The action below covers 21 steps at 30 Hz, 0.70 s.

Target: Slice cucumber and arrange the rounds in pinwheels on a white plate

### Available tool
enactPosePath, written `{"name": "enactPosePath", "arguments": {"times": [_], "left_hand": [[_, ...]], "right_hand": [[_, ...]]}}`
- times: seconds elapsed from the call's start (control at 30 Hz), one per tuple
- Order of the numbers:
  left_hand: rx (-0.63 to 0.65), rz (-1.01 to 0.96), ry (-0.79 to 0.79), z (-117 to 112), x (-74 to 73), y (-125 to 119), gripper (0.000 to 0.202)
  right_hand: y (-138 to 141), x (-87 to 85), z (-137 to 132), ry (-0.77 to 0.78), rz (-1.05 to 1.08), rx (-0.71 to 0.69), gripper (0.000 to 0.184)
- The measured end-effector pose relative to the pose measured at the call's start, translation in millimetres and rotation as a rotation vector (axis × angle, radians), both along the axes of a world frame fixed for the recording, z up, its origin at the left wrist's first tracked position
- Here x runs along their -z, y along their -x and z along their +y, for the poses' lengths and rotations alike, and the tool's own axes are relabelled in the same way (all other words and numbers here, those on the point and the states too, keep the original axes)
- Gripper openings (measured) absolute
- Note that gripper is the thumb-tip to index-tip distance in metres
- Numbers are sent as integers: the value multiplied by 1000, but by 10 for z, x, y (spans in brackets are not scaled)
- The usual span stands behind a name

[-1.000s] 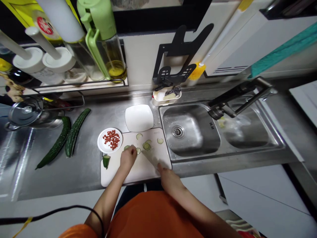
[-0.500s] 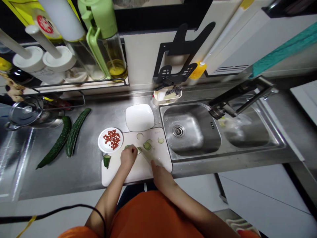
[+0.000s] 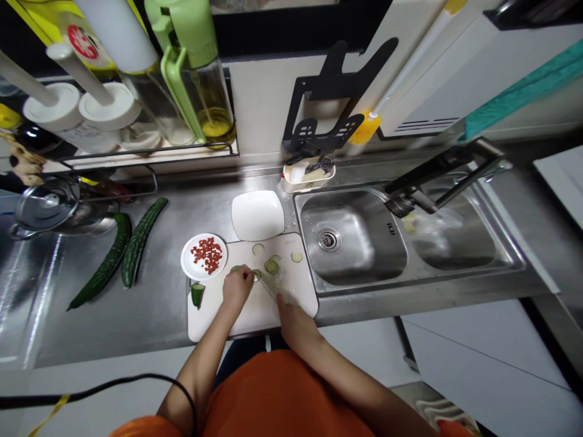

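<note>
Left hand (image 3: 237, 286): fingers curled, pressing cucumber (image 3: 234, 269) onto cutting board (image 3: 255, 317). Cucumber mostly hidden under fingers, green end visible left of board centre.
Right hand (image 3: 294, 318): fingers closed around knife (image 3: 269, 286) handle. Blade angled toward left fingertips, just beside cucumber.
Cut slices (image 3: 272, 266) lie on board beyond blade.
Stub (image 3: 197, 294) at board's left edge.
Round dish (image 3: 203, 257) of red pieces at board's far-left corner.
Square plate (image 3: 257, 215) behind board.
Sink (image 3: 355, 243) right of board.

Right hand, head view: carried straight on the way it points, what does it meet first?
Likely the cucumber piece under the left hand, just past the tip of the knife. The right hand points up-left across the cutting board. Depth is unclear.
</note>
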State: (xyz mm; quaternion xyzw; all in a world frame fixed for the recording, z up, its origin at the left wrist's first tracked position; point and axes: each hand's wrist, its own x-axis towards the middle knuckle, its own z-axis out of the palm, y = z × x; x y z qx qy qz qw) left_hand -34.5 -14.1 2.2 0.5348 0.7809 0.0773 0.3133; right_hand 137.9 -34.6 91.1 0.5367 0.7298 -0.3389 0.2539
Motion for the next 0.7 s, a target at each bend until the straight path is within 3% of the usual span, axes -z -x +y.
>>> {"name": "enactPosePath", "arguments": {"times": [0.4, 0.7], "left_hand": [[-7, 13, 10, 11, 4, -6, 16], [-17, -19, -22, -10, 22, -7, 16]], "right_hand": [[44, -80, 56, 51, 14, -1, 50], [-167, -91, -90, 142, 0, 70, 53]]}}
